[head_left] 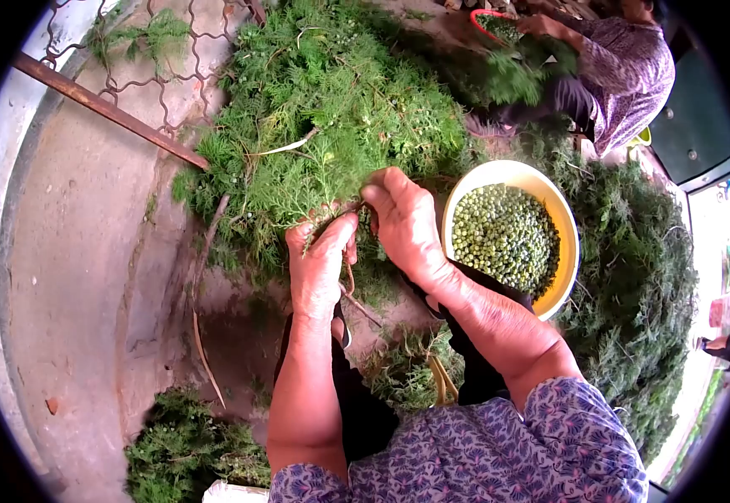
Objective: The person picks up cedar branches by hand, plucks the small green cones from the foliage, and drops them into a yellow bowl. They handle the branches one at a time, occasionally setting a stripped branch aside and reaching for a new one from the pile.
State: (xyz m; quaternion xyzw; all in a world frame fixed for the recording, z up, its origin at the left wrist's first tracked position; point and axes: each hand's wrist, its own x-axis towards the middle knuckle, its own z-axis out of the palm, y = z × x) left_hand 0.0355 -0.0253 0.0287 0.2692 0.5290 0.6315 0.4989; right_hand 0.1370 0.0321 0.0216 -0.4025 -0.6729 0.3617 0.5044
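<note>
My left hand (pixel 319 260) is closed around a leafy evergreen sprig (pixel 323 180), whose feathery green fronds rise above the fingers. Close beside it, my right hand (pixel 403 220) has its thumb and fingers pinched together at the sprig's stem. Exactly what sits between the right fingertips is hidden. To the right of that hand stands a yellow bucket (pixel 568 251), filled with small round green cones or berries (pixel 499 230). Past both hands lies a large heap of cut evergreen branches (pixel 340 92).
Another person (pixel 625 71) sits at the upper right by a red-rimmed container (pixel 486 25). More branches (pixel 633 277) are piled along the right, with a smaller heap (pixel 189 444) at lower left. A rusty metal bar (pixel 113 111) and wire grille (pixel 160 59) are at upper left.
</note>
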